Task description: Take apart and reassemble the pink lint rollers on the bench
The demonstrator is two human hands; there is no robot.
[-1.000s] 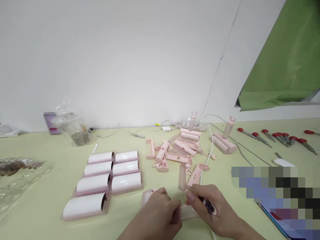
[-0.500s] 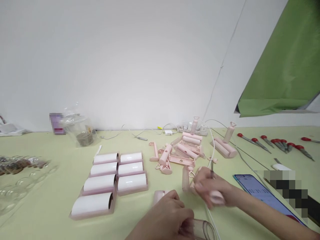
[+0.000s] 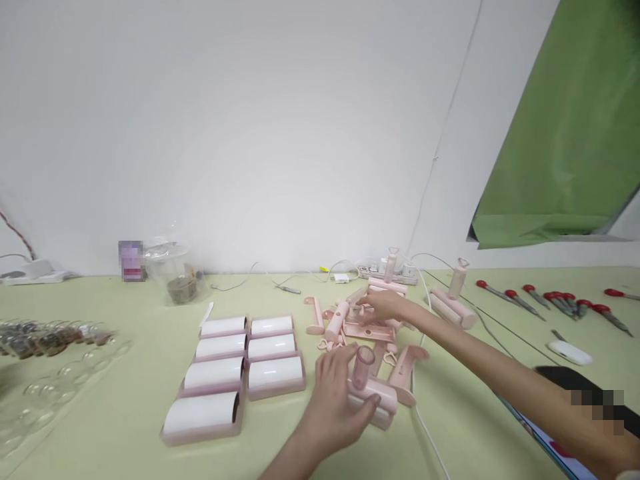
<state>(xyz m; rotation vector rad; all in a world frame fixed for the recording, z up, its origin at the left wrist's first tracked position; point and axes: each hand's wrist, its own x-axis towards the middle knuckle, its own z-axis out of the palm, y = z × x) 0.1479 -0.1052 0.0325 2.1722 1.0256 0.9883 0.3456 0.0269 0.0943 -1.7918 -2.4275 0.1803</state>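
My left hand (image 3: 336, 403) is closed around a pink lint roller (image 3: 383, 393) near the front of the table. A translucent pink tube (image 3: 364, 363) stands up from its top, open end upward. Farther back, my right hand (image 3: 383, 307) dips into a pile of loose pink parts, fingers bent together; what they pinch is hidden. Below it lies a pink holder frame (image 3: 370, 332). A curved pink cover (image 3: 407, 375) rests just right of the lint roller, and a pink cylinder (image 3: 337, 321) sits at the pile's left side.
Several white sticky rolls in pink trays (image 3: 203, 437) stand in two columns on the left. Two assembled pink rollers stand behind, one at right (image 3: 453, 308). Red-handled tools (image 3: 520, 303) lie far right. A white cable (image 3: 430, 440) crosses the table. My right forearm partly covers a phone (image 3: 550, 445).
My right hand has moved from the front back into the pile. My left hand has turned the roller, so its tube points up. The curved cover now lies on the table at the right.
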